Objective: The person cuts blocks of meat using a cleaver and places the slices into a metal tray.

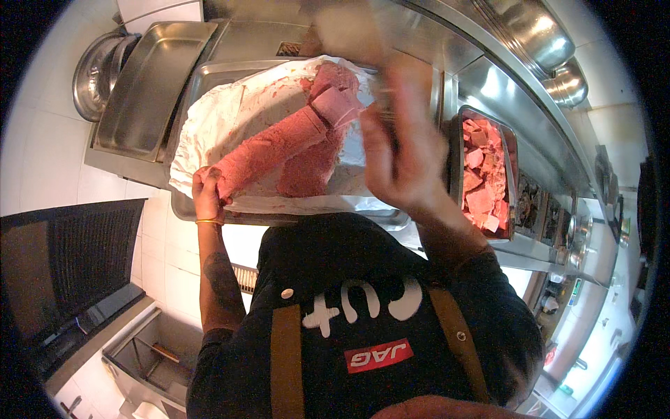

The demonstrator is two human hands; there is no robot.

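A long, thick roll of pink-red raw meat [272,143] lies slantwise on white paper [230,105] in a large metal tray [183,202]. Its near-left end is in my left hand [208,192], fingers curled round it. Toward the far right the roll is cut, with a pale slice [337,105] leaning there. A flatter piece of meat [307,167] lies beside it. My right hand [412,146] is raised over the tray's right side, smeared by motion. It grips what looks like a cleaver, its broad blade [349,31] blurred beyond the tray.
To the right stands a metal container of cut meat chunks [480,174]. An empty deep metal pan [150,91] and round metal lids [98,73] are at the far left. Steel bowls [530,35] sit at the far right. A metal sink [157,356] is at the lower left.
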